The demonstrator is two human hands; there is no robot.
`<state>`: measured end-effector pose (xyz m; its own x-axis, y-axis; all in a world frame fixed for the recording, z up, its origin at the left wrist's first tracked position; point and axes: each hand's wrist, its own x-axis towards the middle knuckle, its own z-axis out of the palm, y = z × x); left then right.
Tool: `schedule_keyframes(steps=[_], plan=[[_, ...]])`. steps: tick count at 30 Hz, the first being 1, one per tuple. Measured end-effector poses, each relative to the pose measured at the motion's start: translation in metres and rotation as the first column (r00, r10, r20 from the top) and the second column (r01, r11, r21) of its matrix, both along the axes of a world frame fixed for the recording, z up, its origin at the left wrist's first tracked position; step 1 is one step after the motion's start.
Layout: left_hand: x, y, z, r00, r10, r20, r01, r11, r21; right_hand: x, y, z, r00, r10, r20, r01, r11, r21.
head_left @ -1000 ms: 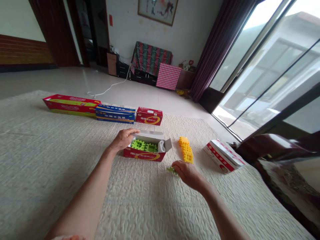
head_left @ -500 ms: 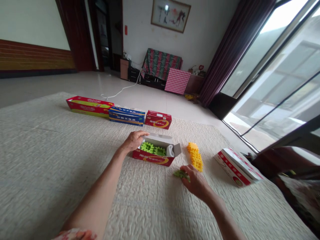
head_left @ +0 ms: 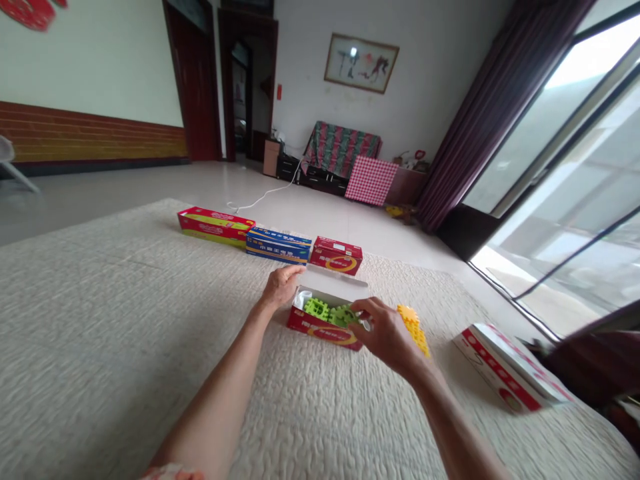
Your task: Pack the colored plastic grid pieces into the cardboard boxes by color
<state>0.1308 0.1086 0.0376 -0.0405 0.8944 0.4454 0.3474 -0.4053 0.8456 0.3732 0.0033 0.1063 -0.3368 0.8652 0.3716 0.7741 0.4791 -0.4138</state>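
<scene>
A red cardboard box (head_left: 320,333) stands with its lid raised on the quilted mat. Inside it lie green plastic building blocks (head_left: 317,308) and something white at the left end. My left hand (head_left: 281,288) grips the raised lid at the box's back left corner. At the box's right end, my right hand (head_left: 383,330) is closed on a green building block (head_left: 345,315), which it holds at the opening; the fingers partly cover it. Just beyond that hand, a row of yellow building blocks (head_left: 415,330) lies on the mat, partly hidden by it.
Behind the open box stand a red and green box (head_left: 215,227), a blue box (head_left: 279,247) and a closed red box (head_left: 337,256) in a line. To the right sits a white and red box (head_left: 505,367). The pale mat (head_left: 125,320) covers the floor here.
My right hand has brought the green building block from the mat up to the box's right end. My left hand stays at the lid. The view has shifted to the left and up.
</scene>
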Motion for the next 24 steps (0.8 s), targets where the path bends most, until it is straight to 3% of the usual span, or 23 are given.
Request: schedule_keyframes(steps=[4, 8, 11, 13, 15, 17, 18, 21, 24], plan=[[-0.007, -0.002, -0.009, 0.995, 0.076, 0.067, -0.073, 0.997, -0.039, -0.021, 0.03, -0.016, 0.997, -0.018, 0.072, 0.019, 1.0, -0.015], [-0.011, -0.009, -0.022, 0.975, 0.154, 0.163, -0.137, 0.985, -0.109, -0.021, 0.033, -0.026, 0.997, -0.046, 0.069, 0.044, 0.999, 0.025], [-0.01, -0.015, -0.031, 0.936, 0.254, 0.243, -0.21, 0.958, -0.193, -0.01, 0.026, -0.026, 0.994, -0.103, -0.046, 0.108, 0.986, 0.127], [-0.007, -0.019, -0.035, 0.893, 0.326, 0.311, -0.249, 0.932, -0.263, 0.002, 0.022, -0.029, 0.957, -0.2, -0.212, 0.25, 0.937, 0.243], [-0.002, -0.023, -0.036, 0.834, 0.389, 0.391, -0.266, 0.904, -0.334, 0.013, 0.02, -0.04, 0.848, -0.313, -0.428, 0.456, 0.842, 0.288], [0.003, -0.026, -0.035, 0.764, 0.437, 0.476, -0.26, 0.882, -0.393, 0.023, 0.02, -0.058, 0.688, -0.388, -0.613, 0.603, 0.776, 0.186], [0.005, -0.028, -0.033, 0.728, 0.452, 0.516, -0.249, 0.875, -0.414, 0.026, 0.021, -0.069, 0.607, -0.407, -0.683, 0.627, 0.773, 0.096], [0.012, -0.032, -0.029, 0.638, 0.451, 0.624, -0.194, 0.879, -0.436, 0.027, 0.023, -0.102, 0.425, -0.395, -0.815, 0.523, 0.842, -0.136], [0.017, -0.035, -0.026, 0.591, 0.4, 0.7, -0.136, 0.905, -0.402, 0.021, 0.021, -0.124, 0.377, -0.333, -0.864, 0.362, 0.912, -0.194]])
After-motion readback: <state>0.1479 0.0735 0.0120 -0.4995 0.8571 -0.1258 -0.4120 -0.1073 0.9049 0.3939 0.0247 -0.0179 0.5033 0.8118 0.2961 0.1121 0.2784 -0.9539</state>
